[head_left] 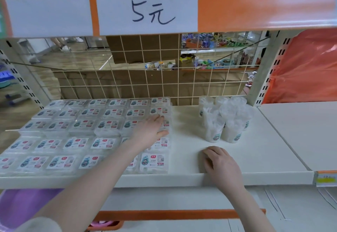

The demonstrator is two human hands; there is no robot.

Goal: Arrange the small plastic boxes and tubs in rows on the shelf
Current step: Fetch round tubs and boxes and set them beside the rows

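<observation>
On the shelf (184,158), our flat left hand (149,131) presses the boxes (76,127); tubs (224,118) stand at one o'clock from our nearer, empty, loosely curled right hand (221,164).

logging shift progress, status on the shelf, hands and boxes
Left hand flat on the boxes, right column. Right hand curled on shelf edge, empty. Tubs clustered, unsorted. Nothing blocking.

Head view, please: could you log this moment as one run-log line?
left hand: flat on boxes, right column | right hand: curled, resting on shelf edge | tubs: clustered at right, untouched
</observation>
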